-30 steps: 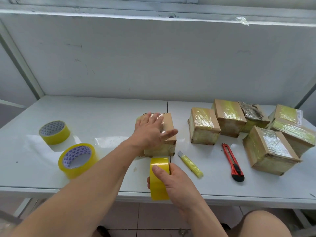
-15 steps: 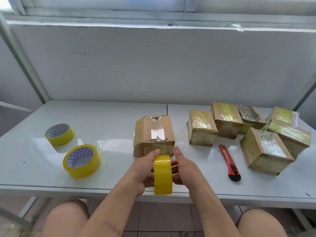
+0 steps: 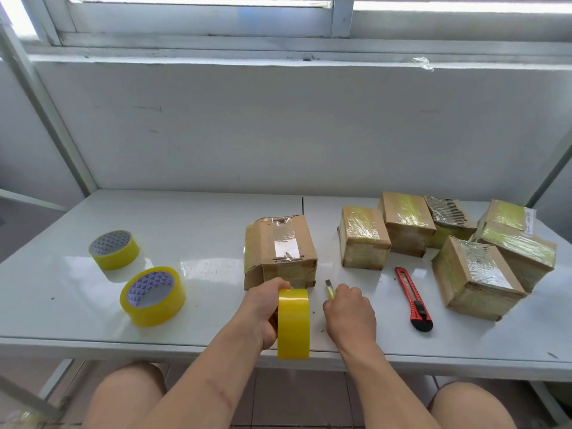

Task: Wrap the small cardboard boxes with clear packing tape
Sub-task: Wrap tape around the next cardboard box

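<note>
Left hand (image 3: 263,308): fingers curled round the tape roll (image 3: 293,323), holding it on edge at the bench's near rim, at 6 o'clock from the box being worked.
Right hand (image 3: 348,311): fingers clenched on the small yellow cutter (image 3: 330,287), whose tip pokes out toward 11 o'clock; just beside the roll, not touching it.
Box in progress (image 3: 280,250): mid-bench, just beyond both hands; tape shows over its top, left side and front face, though its rear top edge looks ragged.
Tape end: whether a strip runs from the roll to the box cannot be told.
Wrapped boxes (image 3: 439,239): a cluster of six at 3 o'clock from the working box, all glossy with tape.
Spare rolls (image 3: 153,295): two lying flat at 9 o'clock, well apart from the box.
Red knife (image 3: 413,298): flat on the bench (image 3: 201,230) between the hands and the cluster, untouched.
Progress: judged late in the task; six look finished and this one seems the last.
Left to do: likely sever the tape and smooth the loose end.
</note>
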A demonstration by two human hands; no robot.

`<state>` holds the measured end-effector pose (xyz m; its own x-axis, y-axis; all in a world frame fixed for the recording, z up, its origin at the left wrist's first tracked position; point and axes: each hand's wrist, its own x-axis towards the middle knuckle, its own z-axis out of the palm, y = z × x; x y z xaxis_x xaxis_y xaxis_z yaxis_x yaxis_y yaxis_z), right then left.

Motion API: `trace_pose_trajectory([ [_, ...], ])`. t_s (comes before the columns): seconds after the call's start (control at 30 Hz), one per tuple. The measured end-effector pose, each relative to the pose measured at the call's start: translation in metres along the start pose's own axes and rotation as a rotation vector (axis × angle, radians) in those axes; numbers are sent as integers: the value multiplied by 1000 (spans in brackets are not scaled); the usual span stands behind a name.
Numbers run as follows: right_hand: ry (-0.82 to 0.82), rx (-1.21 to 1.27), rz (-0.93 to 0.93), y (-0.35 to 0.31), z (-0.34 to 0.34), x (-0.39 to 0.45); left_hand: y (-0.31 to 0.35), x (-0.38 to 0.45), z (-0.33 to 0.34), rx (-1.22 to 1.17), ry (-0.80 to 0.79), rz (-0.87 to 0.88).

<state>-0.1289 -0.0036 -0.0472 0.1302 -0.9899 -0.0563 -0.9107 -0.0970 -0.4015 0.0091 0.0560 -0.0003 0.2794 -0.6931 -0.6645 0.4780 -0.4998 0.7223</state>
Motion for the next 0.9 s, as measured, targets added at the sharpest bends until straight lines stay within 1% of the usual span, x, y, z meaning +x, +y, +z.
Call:
trace_pose_trajectory([
  [0.23, -50, -15, -11, -3, -4, -3, 0, 2, 1, -29, 1, 7],
  [0.3, -4, 0, -10, -6, -8, -7, 0, 3, 1, -36, 3, 7],
  [0.37, 87, 32, -26, -9, -19, -11, 0, 4, 0, -40, 4, 15],
  [0.43, 142, 107, -89, -15, -37, -15, -1, 5, 0, -49, 3, 15],
  [0.47, 124, 151, -143, -18, -48, -17, -1, 5, 0, -53, 2, 15],
  [0.53, 38, 204, -255, -26, -70, -21, -1, 6, 0, -62, 0, 20],
  [0.6, -41, 192, -313, -32, -86, -23, -1, 5, 0, -71, -5, 16],
  [0.77, -163, 65, -325, -42, -97, -20, 0, 4, 0, -61, 3, 19],
  [0.9, -174, -35, -330, -52, -96, -16, -1, 3, 0, -61, -2, 22],
])
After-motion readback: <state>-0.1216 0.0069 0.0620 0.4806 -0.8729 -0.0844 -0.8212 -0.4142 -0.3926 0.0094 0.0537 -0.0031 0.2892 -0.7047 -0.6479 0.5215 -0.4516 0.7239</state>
